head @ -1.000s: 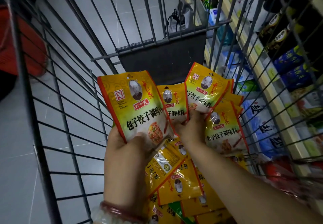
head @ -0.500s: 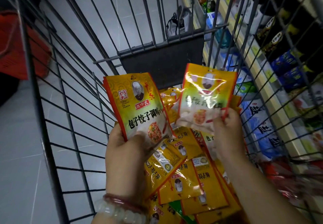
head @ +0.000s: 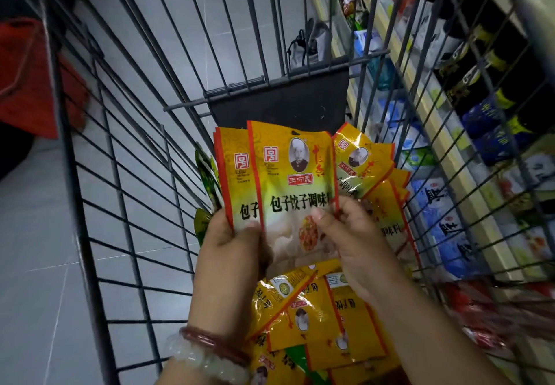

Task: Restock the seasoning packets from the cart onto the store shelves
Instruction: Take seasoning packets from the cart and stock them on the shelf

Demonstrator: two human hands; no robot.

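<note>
The grey wire shopping cart (head: 126, 174) fills most of my view, its bars rising on every side of my arms. To the cart's right, seen through the wire, stand the store shelves (head: 432, 120), stocked with dark bottles with yellow caps and blue-and-white bags. To the cart's left, outside the bars, is a red basket (head: 27, 78) on the grey floor.

Inside the cart, against its right side, lies the heap of yellow seasoning packets with red edges (head: 324, 327), overlapping one another at all angles, with a few green packets (head: 207, 174) showing at the heap's left edge.

Above that heap I hold two yellow packets upright, one fanned just behind the other. The front packet (head: 295, 192) shows a red logo, a small portrait and black characters; the rear packet (head: 237, 180) peeks out on its left.

My left hand (head: 228, 246), with a red bead bracelet (head: 207, 342) and a pale bead bracelet (head: 204, 360) at its wrist, grips both packets at their lower left, thumb pressed on the front. My right hand (head: 357, 243) pinches the front packet's right edge, thumb on its face, fingers curled behind.
</note>
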